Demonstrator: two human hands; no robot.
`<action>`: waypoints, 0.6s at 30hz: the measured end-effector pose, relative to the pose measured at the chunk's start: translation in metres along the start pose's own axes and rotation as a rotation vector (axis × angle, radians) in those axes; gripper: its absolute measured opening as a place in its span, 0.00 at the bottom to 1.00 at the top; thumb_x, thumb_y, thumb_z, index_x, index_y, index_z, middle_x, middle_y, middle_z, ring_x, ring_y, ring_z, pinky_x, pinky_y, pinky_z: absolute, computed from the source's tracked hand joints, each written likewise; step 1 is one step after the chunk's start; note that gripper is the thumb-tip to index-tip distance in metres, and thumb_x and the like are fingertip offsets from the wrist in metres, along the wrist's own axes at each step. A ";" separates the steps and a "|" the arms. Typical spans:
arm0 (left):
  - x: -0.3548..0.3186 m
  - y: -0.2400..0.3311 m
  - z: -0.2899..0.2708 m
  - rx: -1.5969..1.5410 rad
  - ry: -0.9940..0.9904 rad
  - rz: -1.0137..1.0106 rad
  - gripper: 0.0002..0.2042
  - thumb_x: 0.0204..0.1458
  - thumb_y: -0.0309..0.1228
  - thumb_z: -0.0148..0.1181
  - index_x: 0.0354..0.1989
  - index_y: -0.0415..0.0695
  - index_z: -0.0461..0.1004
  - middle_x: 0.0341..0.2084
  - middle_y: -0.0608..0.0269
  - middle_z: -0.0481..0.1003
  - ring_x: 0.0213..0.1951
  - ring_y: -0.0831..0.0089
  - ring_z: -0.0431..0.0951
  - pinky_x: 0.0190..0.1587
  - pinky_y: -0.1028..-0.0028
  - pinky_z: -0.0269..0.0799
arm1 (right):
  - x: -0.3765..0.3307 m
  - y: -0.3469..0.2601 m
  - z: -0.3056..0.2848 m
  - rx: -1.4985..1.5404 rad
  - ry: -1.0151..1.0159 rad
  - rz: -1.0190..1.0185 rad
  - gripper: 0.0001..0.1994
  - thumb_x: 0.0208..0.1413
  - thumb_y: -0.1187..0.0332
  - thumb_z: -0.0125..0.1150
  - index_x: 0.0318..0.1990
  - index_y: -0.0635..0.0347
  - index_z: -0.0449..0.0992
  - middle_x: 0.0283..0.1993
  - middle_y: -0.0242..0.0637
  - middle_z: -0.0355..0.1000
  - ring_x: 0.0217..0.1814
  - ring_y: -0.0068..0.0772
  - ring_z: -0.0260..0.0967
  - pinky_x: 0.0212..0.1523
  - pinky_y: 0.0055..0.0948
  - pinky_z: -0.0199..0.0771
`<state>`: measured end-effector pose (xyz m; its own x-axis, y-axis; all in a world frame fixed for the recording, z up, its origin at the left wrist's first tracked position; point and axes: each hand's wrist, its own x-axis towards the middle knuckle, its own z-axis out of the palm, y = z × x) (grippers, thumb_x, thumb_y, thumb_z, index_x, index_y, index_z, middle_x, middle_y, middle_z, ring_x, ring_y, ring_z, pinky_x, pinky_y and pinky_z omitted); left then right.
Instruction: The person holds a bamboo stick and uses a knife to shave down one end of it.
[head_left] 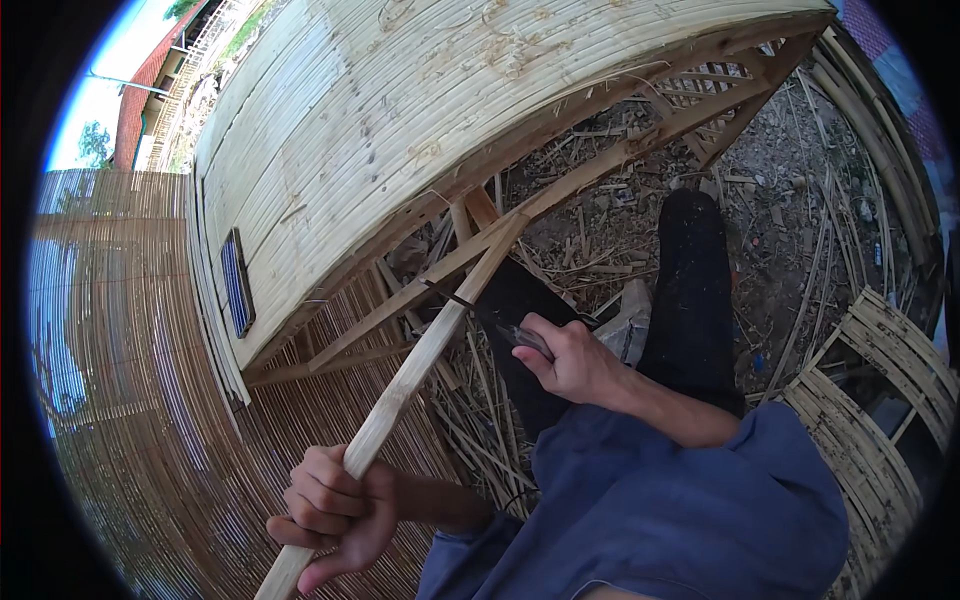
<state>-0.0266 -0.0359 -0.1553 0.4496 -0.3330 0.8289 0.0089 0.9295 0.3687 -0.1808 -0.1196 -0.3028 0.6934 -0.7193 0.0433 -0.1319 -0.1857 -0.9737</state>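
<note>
A long pale wooden strip, perhaps split bamboo (pixel 400 390), slants up from the lower left. Its far end meets the brace under the slatted table. Around its near part, the fingers of my left hand (pixel 335 500) are wrapped. My right hand (pixel 580 362) is closed on the handle of a knife, whose narrow dark blade (pixel 455 297) lies across the strip below its far end. Whether the edge bites into the wood I cannot tell.
The slatted tabletop (pixel 380 130) carries curled shavings and a dark flat rectangular object (pixel 236 283). Below it runs a wooden brace (pixel 590 170). Offcuts litter the ground around my legs (pixel 690 300). A bamboo screen (pixel 110 420) stands left, a slatted bamboo seat (pixel 845 465) right.
</note>
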 end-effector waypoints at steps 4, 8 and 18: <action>-0.005 0.004 -0.001 0.014 0.015 0.008 0.25 0.47 0.57 0.49 0.14 0.52 0.51 0.02 0.78 0.50 0.05 0.91 0.47 0.09 0.89 0.39 | -0.005 -0.014 -0.004 -0.043 0.001 0.032 0.15 0.53 0.57 0.51 0.32 0.62 0.63 0.14 0.45 0.65 0.21 0.51 0.68 0.18 0.40 0.66; -0.008 0.002 0.009 0.009 -0.023 0.013 0.25 0.47 0.59 0.47 0.14 0.52 0.51 0.02 0.78 0.50 0.05 0.90 0.47 0.09 0.88 0.40 | -0.007 0.006 0.004 -0.125 0.049 -0.127 0.15 0.54 0.58 0.51 0.32 0.62 0.63 0.16 0.45 0.66 0.21 0.51 0.68 0.18 0.40 0.66; -0.004 0.004 -0.004 0.154 0.069 0.053 0.25 0.49 0.59 0.40 0.15 0.50 0.50 0.03 0.78 0.50 0.04 0.91 0.46 0.08 0.89 0.40 | -0.012 -0.012 0.005 -0.119 0.004 -0.177 0.18 0.52 0.52 0.51 0.31 0.60 0.62 0.14 0.41 0.63 0.17 0.47 0.66 0.16 0.34 0.64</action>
<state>-0.0250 -0.0299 -0.1588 0.5058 -0.2674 0.8202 -0.1513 0.9085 0.3895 -0.1842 -0.1050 -0.2929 0.7103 -0.6711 0.2122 -0.0917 -0.3871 -0.9175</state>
